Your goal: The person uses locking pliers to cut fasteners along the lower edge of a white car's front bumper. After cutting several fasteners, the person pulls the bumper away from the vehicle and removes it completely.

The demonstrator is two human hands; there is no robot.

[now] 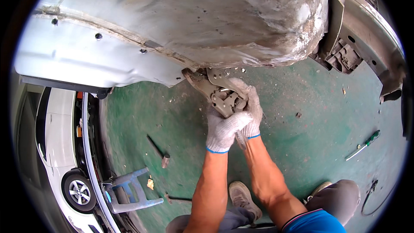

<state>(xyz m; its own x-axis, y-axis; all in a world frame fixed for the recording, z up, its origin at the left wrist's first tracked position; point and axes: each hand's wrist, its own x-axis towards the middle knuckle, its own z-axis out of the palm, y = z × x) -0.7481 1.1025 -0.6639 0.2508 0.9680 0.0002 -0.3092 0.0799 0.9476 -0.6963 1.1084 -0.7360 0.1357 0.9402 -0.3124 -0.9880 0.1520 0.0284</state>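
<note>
Fingers (239,121) inside white gloves (219,133) around a jointed metal tool (223,102)

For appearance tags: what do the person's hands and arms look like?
Left hand and right hand: off-white knitted fabric gloves with blue cuff edging. Forearms bare. Right arm: blue fabric sleeve, contrasting trim.

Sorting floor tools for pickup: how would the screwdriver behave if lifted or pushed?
Screwdriver likely stiff: its shaft looks straight and metallic. Probably handle-end heavy, since the green handle is thicker than the shaft, though materials aren't certain. Might roll or pivot if pushed: it's narrow and lies loose on the floor.
</note>
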